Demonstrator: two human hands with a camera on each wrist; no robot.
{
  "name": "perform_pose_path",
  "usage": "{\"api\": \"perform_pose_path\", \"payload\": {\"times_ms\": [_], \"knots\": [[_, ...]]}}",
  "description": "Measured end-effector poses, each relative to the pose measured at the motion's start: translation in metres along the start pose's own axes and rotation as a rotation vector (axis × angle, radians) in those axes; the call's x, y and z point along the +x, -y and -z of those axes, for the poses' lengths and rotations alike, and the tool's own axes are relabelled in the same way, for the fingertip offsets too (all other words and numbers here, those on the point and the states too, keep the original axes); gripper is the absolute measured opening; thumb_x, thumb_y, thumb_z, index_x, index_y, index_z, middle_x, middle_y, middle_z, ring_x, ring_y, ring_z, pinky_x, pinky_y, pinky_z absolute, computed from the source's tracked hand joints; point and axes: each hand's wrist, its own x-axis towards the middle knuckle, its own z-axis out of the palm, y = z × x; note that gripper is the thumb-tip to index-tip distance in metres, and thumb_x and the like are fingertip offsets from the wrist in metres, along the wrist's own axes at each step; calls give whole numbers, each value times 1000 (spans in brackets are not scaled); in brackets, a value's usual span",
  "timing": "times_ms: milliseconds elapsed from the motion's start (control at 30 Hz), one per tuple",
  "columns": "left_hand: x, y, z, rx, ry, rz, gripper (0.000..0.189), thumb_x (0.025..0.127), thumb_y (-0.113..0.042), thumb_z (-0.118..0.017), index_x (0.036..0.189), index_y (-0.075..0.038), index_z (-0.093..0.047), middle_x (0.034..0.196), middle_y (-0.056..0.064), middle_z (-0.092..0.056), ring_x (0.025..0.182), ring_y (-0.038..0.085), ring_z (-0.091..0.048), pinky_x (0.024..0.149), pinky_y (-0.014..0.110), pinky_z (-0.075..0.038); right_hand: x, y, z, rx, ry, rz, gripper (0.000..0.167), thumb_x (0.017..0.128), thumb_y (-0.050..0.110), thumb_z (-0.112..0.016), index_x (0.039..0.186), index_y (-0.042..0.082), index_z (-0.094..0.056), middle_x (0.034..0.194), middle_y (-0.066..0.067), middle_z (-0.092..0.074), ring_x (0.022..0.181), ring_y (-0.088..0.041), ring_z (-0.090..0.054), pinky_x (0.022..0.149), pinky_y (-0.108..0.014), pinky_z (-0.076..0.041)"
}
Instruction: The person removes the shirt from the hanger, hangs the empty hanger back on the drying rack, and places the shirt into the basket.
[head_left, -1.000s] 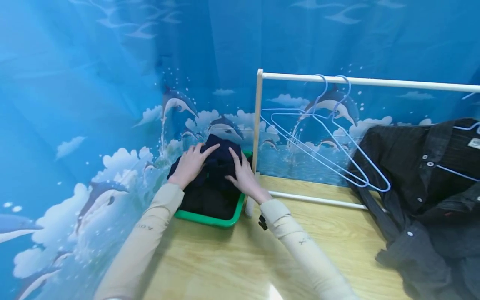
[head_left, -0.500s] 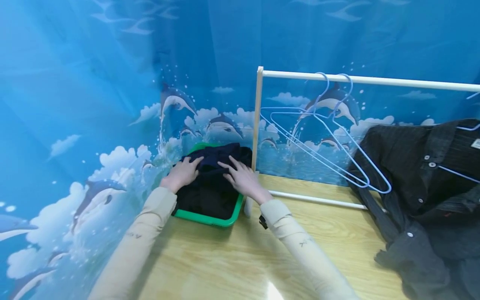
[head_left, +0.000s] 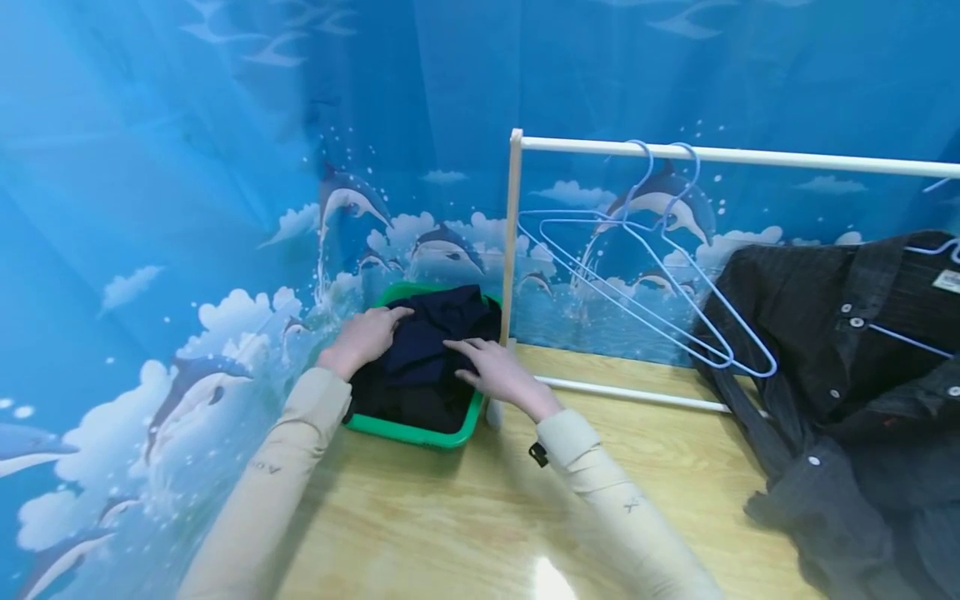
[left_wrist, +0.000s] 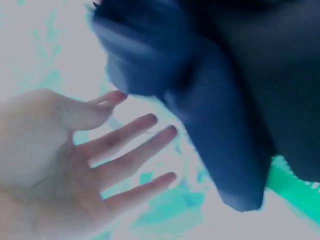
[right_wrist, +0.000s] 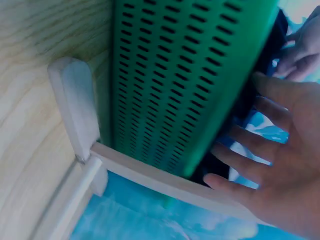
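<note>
A navy piece of clothing (head_left: 422,337) lies folded on darker clothes (head_left: 412,403) inside a green basket (head_left: 408,433). At the basket's left side is my left hand (head_left: 362,340), its fingers extended at the edge of the navy cloth. The left wrist view shows that hand (left_wrist: 115,165) with fingers spread apart, fingertips right by the cloth (left_wrist: 220,115). My right hand (head_left: 498,371) reaches over the right rim with its fingertips on the clothes. In the right wrist view the right hand's fingers (right_wrist: 250,142) are slightly bent beside the slotted basket wall (right_wrist: 170,80).
A white and wooden clothes rack (head_left: 510,242) stands close against the basket's right side. Blue hangers (head_left: 637,242) hang from its rail, and a dark buttoned shirt (head_left: 840,358) hangs at the right. A dolphin-print curtain (head_left: 225,208) runs behind the wooden surface (head_left: 420,517).
The bunched navy clothing has come down and lies flatter in the basket. My hands have moved apart; the right one has drawn back toward the near right rim.
</note>
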Motion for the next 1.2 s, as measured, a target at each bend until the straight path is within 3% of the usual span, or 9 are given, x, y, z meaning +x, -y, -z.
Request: {"api": "perform_pose_path", "payload": {"times_ms": [100,300,533,733,933,1100,1200], "knots": [[-4,-18,6,21,-161,-43,34,108,-14,-48,140,-10,-61,125,20,-66,85,38,-67,74,52,-56,-17,3,11,-17,-181,67,45,102,25,-65,145,20,-56,136,-10,-62,113,-31,-64,91,-47,-53],[-13,-59,10,57,-385,-154,27,107,-26,-55,122,-14,-73,110,10,-73,78,31,-69,65,46,-58,-54,4,35,-56,-542,154,29,97,20,-72,125,17,-72,110,-2,-74,88,-22,-68,72,-37,-54],[-15,-94,5,29,-597,-284,23,104,-28,-61,108,-13,-77,91,5,-75,69,21,-68,60,37,-57,-98,-4,65,-113,-741,125,13,94,19,-75,106,15,-78,94,-1,-77,76,-19,-70,59,-33,-55],[-12,-113,1,27,-637,-322,23,104,-27,-61,99,-11,-76,76,3,-68,59,19,-60,51,32,-50,-133,-13,83,-136,-818,62,6,93,18,-74,94,13,-77,84,-2,-76,70,-20,-70,51,-35,-52],[-2,-122,-3,40,-646,-334,22,104,-28,-61,96,-12,-75,72,2,-63,57,18,-57,49,31,-47,-160,-24,100,-198,-891,32,9,95,18,-72,95,10,-76,82,-4,-75,68,-21,-70,48,-37,-48],[15,-128,0,71,-648,-306,23,104,-30,-60,98,-13,-75,75,3,-65,57,18,-56,49,30,-46,-186,-33,122,-241,-996,26,31,103,31,-61,95,5,-76,83,-10,-75,70,-27,-70,53,-42,-50],[26,-129,3,75,-654,-274,23,104,-30,-60,100,-13,-74,78,4,-67,57,19,-56,48,31,-45,-204,-41,137,-246,-1039,6,41,106,36,-56,97,1,-76,87,-13,-75,75,-31,-71,64,-33,-52]]}}
